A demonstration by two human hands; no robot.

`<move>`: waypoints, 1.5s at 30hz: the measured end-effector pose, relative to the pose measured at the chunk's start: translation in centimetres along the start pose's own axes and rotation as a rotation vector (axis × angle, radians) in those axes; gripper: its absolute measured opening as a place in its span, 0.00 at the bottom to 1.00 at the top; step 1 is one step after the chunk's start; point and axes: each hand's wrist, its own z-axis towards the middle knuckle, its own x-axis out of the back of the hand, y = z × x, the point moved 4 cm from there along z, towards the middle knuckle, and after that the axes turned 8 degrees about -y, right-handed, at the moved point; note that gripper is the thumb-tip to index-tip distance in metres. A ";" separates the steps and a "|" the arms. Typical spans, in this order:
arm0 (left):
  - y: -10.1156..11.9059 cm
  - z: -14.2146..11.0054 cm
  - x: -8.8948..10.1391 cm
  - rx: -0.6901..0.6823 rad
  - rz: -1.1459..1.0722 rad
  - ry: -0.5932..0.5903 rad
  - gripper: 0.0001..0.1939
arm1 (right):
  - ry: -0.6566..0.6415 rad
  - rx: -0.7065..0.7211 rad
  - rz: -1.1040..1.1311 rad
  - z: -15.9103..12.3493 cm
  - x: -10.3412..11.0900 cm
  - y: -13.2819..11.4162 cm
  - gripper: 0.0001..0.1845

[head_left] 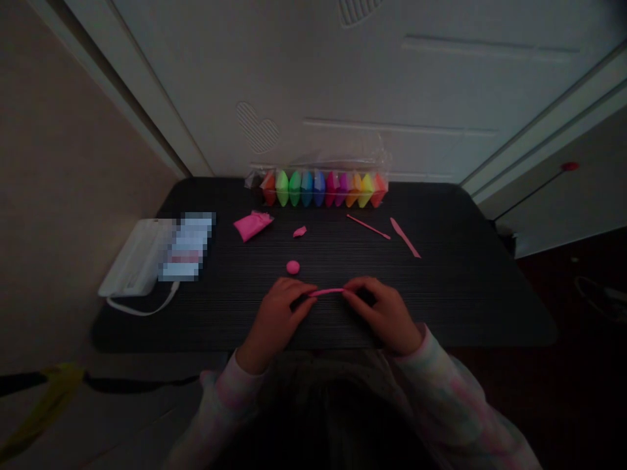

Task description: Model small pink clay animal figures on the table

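A thin pink strip of modelling clay (329, 291) stretches between my two hands, just above or on the dark table. My left hand (281, 314) pinches its left end between thumb and fingers. At the other end, my right hand (385, 310) has the strip pinched the same way. Just beyond my left fingertips lies a pink clay ball (292, 267). Farther back are a small torn pink piece (300, 232) and a pink clay packet (253, 225). Two pink tools, a thin stick (368, 226) and a flat knife (405, 237), rest at the right.
Along the back edge of the dark table (455, 281) stands a clear bag with a row of coloured clay packets (319, 189). At the left, a white box-like device (140, 258) with a cable (147, 312) sits beside a blurred-out phone-like screen (189, 247). A white panelled door (313, 72) rises behind.
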 end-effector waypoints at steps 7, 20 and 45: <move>0.4 -0.5 0.8 0.148 -0.310 0.074 0.07 | 0.122 -0.096 0.499 -0.6 0.0 0.8 0.17; 1.8 -1.0 0.0 0.111 -0.395 -0.029 0.07 | 0.041 -0.242 0.810 -0.4 -3.0 -1.4 0.05; 11.1 2.6 11.7 -0.299 -0.834 0.185 0.11 | 0.308 0.444 0.732 3.1 10.9 -12.9 0.04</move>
